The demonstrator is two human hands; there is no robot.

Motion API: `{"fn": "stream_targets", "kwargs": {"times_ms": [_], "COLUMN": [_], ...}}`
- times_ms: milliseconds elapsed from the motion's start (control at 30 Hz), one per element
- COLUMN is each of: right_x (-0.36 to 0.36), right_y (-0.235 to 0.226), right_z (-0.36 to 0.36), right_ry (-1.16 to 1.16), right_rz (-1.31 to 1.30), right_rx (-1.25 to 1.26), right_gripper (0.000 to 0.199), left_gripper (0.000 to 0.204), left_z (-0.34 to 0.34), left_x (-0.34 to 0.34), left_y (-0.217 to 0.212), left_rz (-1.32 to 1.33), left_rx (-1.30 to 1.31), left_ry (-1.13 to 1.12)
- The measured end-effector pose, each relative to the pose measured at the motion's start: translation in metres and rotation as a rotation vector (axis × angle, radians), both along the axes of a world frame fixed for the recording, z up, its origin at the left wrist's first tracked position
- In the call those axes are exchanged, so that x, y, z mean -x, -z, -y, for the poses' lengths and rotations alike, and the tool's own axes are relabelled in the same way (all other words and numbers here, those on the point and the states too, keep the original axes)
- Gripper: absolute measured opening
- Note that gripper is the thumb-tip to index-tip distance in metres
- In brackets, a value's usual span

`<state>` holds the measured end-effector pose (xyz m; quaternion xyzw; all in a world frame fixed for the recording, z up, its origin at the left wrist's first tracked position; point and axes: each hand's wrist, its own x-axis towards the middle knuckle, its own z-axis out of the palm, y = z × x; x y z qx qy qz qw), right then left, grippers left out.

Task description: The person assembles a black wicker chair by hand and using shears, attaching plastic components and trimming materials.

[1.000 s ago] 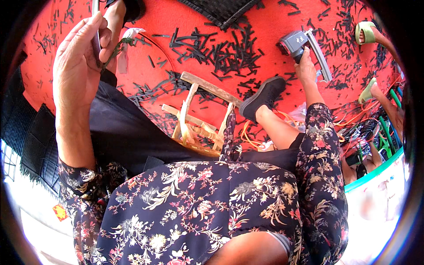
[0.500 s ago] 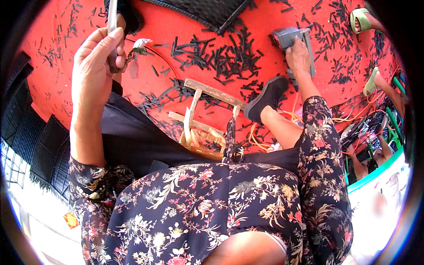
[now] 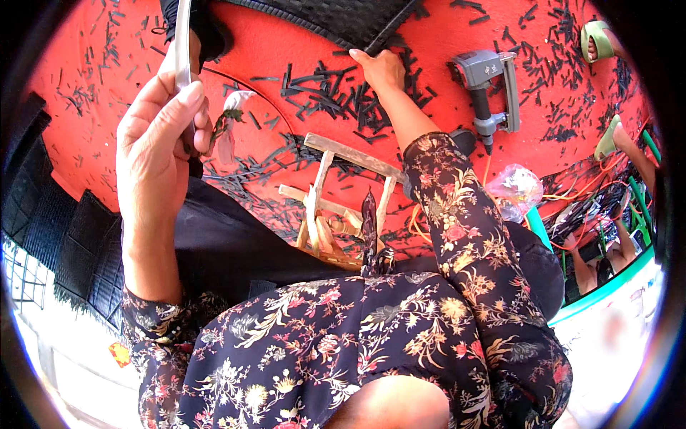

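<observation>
My left hand [image 3: 161,136] is closed around the dark grip of a long, slim knife [image 3: 183,43], its pale blade pointing up and away from me. A scrap of whitish cloth [image 3: 232,118] hangs beside that hand. My right hand [image 3: 386,70] reaches forward to the near corner of a black woven panel [image 3: 329,16], its thumb and curled fingers at the edge; the panel's far part lies out of view. To the right of it, a grey air stapler [image 3: 486,86] lies on the red floor covering with no hand on it.
Short black strips [image 3: 321,89] litter the red floor covering [image 3: 264,43]. A low wooden stool [image 3: 350,157] stands between my legs. Black woven panels [image 3: 78,236] are stacked at left. Orange hoses [image 3: 561,196], a plastic bag [image 3: 518,187] and another person's green sandals [image 3: 597,41] are at right.
My right hand has let go of the air stapler and moved left to the corner of the woven panel. The stapler stays lying on the floor. The left hand still holds the knife.
</observation>
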<state>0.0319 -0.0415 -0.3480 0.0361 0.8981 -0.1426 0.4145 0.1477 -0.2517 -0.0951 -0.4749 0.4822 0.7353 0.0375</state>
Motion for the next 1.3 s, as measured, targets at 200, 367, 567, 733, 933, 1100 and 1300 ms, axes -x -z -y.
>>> {"fn": "stream_targets", "kwargs": {"times_ms": [200, 367, 567, 733, 933, 1100, 1300], "right_x": [0.001, 0.011, 0.018, 0.020, 0.021, 0.033, 0.000], "right_y": [0.031, 0.014, 0.008, 0.016, 0.034, 0.009, -0.005], "right_z": [-0.018, -0.029, -0.030, -0.009, -0.030, -0.073, -0.090], "right_ry": [-0.048, 0.007, 0.435, 0.077, 0.019, -0.131, 0.004], "right_rz": [-0.005, 0.104, 0.353, 0.108, 0.211, 0.126, 0.232], "right_rx": [0.081, 0.302, 0.444, 0.114, 0.316, 0.327, 0.385], "right_gripper": [0.055, 0.042, 0.043, 0.053, 0.049, 0.036, 0.031], "left_gripper": [0.023, 0.023, 0.024, 0.025, 0.025, 0.024, 0.024], "left_z": [-0.001, -0.002, -0.001, -0.001, 0.001, 0.001, -0.005], "left_x": [0.002, 0.003, 0.002, 0.002, 0.006, 0.005, 0.011], "left_y": [-0.010, -0.022, -0.026, -0.026, -0.026, -0.025, -0.020], "left_rz": [-0.028, -0.070, -0.093, -0.094, -0.093, -0.134, -0.110], "left_rx": [-0.004, -0.008, -0.005, -0.019, -0.020, -0.013, -0.006], "left_ry": [0.024, 0.061, 0.037, 0.039, 0.038, 0.034, 0.036]}}
